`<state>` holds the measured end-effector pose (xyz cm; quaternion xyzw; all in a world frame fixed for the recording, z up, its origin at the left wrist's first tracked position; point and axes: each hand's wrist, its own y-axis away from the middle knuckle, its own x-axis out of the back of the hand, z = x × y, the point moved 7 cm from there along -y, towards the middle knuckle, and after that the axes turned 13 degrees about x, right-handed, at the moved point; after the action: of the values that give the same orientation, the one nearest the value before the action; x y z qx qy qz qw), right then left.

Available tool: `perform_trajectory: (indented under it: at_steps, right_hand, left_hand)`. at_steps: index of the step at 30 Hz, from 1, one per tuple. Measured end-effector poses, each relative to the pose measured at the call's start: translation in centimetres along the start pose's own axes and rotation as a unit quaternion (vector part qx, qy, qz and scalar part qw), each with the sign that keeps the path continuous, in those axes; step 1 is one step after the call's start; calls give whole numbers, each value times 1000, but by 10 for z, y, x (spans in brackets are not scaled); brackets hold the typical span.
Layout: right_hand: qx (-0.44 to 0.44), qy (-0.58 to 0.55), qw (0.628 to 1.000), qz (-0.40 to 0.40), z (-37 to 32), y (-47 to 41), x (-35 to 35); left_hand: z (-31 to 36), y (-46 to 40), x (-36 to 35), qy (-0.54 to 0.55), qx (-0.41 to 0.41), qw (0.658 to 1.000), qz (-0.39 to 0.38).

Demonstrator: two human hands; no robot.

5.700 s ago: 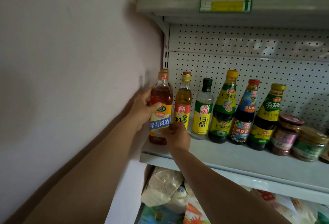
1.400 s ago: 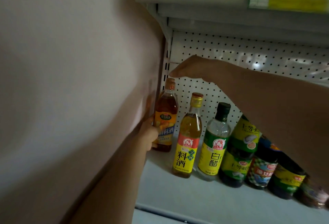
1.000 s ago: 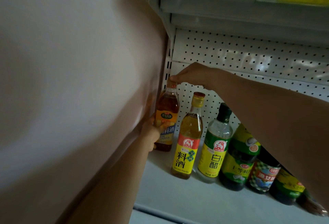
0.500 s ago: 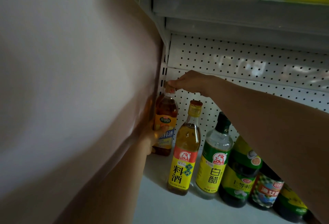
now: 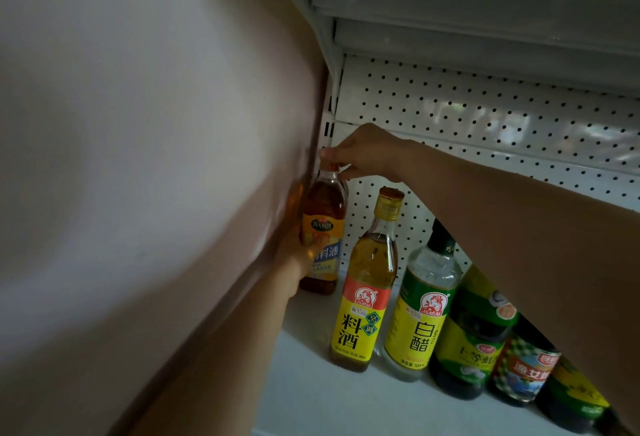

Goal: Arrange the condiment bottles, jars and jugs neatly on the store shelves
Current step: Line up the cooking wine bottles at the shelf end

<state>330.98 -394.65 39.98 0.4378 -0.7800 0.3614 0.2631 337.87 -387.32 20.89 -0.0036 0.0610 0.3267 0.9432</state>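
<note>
A pale wall fills the left of the view, and against it stands the shelf unit, with its dotted back panel and a white shelf carrying a row of bottles. At the far left end of that row, tight in the corner where wall meets panel, stands an amber bottle with a blue and yellow label. It is upright, its long axis vertical, and it sits further back than its neighbours. To its right come a yellow-labelled cooking wine bottle, a clear vinegar bottle with a dark cap, then darker sauce bottles partly hidden by the right forearm.

Both hands are on the amber bottle. The left hand comes up along the wall and grips the lower body at the label, thumb across the front. The right hand reaches over the row and pinches the cap from above with curled fingertips.

With top and bottom both held, the bottle can probably be turned or nudged about its upright axis. The left hand is nearer the base, so it likely steers the sliding; room toward the wall looks slight.
</note>
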Motion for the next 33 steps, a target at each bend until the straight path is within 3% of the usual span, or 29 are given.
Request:
perform_trajectory:
  at_steps: [3, 5, 8, 12, 18, 33]
  right_hand:
    - [-14, 16, 1000, 2, 5, 4, 4]
    - [-17, 20, 1000, 2, 8, 7, 6]
    - [-17, -2, 1000, 12, 10, 11, 6]
    - [-17, -8, 1000, 22, 12, 12, 6]
    - [-7, -26, 999, 21, 17, 12, 6]
    - [-17, -21, 1000, 10, 12, 13, 1]
  left_hand:
    - [8, 6, -7, 0, -116, 993, -10]
    - [1, 0, -10, 11, -139, 990, -7]
    - [-11, -10, -16, 41, -133, 990, -20]
    - [-28, -18, -12, 15, -82, 995, 51]
    - [-22, -13, -11, 42, -125, 990, 50]
    - [-29, -17, 9, -40, -90, 990, 97]
